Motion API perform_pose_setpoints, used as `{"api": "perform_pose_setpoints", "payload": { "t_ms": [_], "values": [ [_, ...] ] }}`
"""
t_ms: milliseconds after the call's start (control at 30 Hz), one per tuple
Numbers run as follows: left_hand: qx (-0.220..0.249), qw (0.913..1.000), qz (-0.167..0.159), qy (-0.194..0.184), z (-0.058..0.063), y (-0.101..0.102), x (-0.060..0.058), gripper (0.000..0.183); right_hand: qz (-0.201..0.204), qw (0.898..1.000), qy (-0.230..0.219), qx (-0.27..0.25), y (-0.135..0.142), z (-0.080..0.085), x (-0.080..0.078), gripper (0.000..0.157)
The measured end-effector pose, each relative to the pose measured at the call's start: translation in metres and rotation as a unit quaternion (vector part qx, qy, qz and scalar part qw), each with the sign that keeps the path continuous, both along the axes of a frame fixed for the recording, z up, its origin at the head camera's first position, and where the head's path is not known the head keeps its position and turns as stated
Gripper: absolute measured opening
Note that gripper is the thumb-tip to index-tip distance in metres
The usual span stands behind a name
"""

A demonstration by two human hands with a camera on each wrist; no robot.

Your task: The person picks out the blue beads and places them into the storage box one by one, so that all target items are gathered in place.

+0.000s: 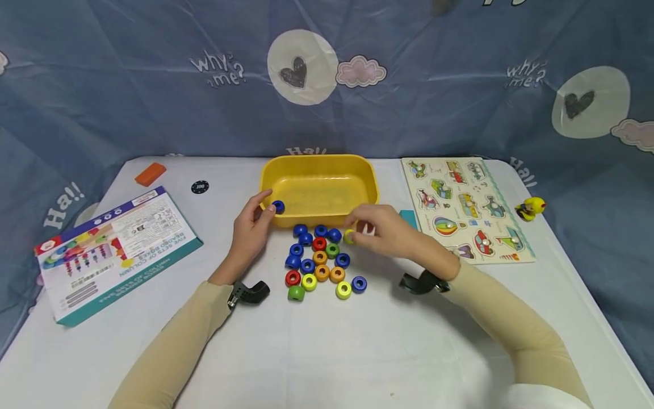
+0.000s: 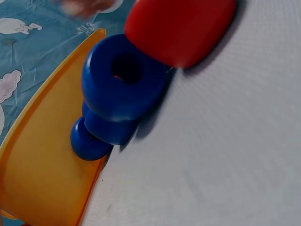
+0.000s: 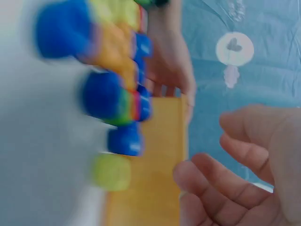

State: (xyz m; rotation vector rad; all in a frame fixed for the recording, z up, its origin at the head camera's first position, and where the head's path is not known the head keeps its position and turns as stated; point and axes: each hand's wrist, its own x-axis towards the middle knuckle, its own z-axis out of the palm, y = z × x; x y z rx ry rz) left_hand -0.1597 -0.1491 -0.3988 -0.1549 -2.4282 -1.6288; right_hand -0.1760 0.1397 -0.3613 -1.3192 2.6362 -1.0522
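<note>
A yellow plastic tub stands at the back of the table, and my left hand holds its left end, fingers at the rim. A blue bead lies inside the tub's near left corner, right by the left thumb. My right hand hovers at the near right corner, its fingers bent and apart with nothing between them in the right wrist view. Just below its fingertips is a yellow bead. Several more beads spread before the tub, among them a red bead, a green bead and an orange bead.
At the left lie a boxed bead set, an orange block and a black round chip. To the right are a wooden picture puzzle board, a teal piece beside it and a small yellow duck figure.
</note>
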Motion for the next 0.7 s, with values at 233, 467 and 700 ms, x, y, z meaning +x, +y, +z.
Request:
{"api": "perform_pose_setpoints", "payload": {
  "t_ms": [233, 467, 700],
  "values": [
    [0.002, 1.0, 0.003, -0.006, 0.0, 0.001, 0.0, 0.041, 0.029, 0.995, -0.087, 0.024, 0.027, -0.036, 0.039, 0.021],
    [0.005, 1.0, 0.001, 0.006, -0.031, -0.008, -0.018, 0.042, 0.048, 0.994, -0.094, 0.028, 0.025, -0.058, 0.048, 0.025],
    [-0.005, 0.9999, 0.006, 0.007, -0.035, -0.011, -0.02, 0.041, 0.046, 0.995, -0.093, 0.007, 0.023, -0.064, 0.048, 0.024]
  ]
}}
